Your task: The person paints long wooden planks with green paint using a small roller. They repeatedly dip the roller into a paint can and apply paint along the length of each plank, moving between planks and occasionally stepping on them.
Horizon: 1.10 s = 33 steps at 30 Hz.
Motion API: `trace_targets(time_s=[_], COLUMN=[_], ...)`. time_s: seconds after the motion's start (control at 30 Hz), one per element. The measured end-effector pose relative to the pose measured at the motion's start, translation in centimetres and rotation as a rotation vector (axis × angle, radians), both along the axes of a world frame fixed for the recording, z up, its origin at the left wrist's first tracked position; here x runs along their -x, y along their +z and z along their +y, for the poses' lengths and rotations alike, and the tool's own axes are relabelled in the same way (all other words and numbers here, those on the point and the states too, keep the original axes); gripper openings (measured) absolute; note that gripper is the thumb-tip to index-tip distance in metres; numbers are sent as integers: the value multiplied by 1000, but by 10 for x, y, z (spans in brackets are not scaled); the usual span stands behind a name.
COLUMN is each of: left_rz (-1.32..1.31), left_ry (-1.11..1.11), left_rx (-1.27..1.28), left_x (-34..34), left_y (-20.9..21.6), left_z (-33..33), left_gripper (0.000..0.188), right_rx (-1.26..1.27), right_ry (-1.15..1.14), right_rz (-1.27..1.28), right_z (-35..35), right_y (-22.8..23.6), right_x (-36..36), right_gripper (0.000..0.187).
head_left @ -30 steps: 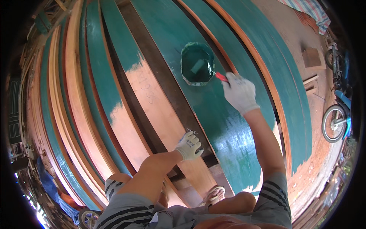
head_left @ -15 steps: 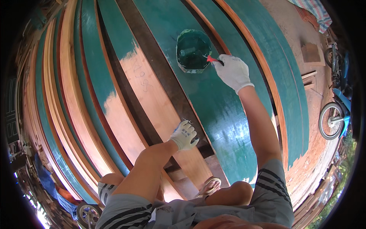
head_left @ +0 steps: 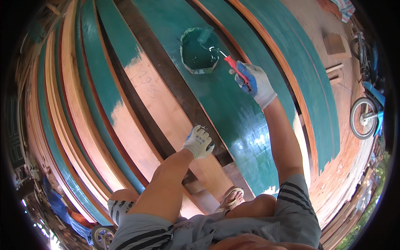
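In my right hand, gloved in white with blue palm patches, is a paint roller by its red handle. Its green-coated roller head leans at the far rim of a many-sided tub of dark green paint. The tub stands on a wide green-painted board. My left hand, in a similar glove, is closed with fingers curled, over a partly painted plank. A small thin curl shows by its fingers; whether the hand holds anything is hidden.
More long boards lie side by side, some green, some bare wood, with dark gaps between them. My sandalled foot is close to the near board ends. At the right are a blue motorbike and wood offcuts.
My right hand has turned over, showing the palm side, and the roller head has come up to the tub's far rim. The view has shifted slightly; my left hand stays closed.
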<state>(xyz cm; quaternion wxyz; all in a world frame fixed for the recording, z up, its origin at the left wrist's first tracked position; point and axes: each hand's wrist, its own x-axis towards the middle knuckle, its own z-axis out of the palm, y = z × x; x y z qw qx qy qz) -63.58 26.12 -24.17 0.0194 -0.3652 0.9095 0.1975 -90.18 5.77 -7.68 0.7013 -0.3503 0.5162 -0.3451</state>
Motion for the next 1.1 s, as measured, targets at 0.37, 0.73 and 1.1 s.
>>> trace_targets(time_s=[0.37, 0.73, 1.1], left_rz=[-86, -101, -71], left_ry=[-27, -88, -147], left_rx=[-100, 54, 156], left_x=[14, 24, 22], left_y=[-2, -5, -14], left_z=[-7, -1, 2], left_gripper=[32, 26, 19], right_rx=[-103, 240, -149], right_ry=[-74, 143, 146], right_rz=[71, 1384, 1718], right_z=[171, 404, 635], right_y=[-45, -54, -44], right_x=[101, 137, 182], right_gripper=[40, 25, 36])
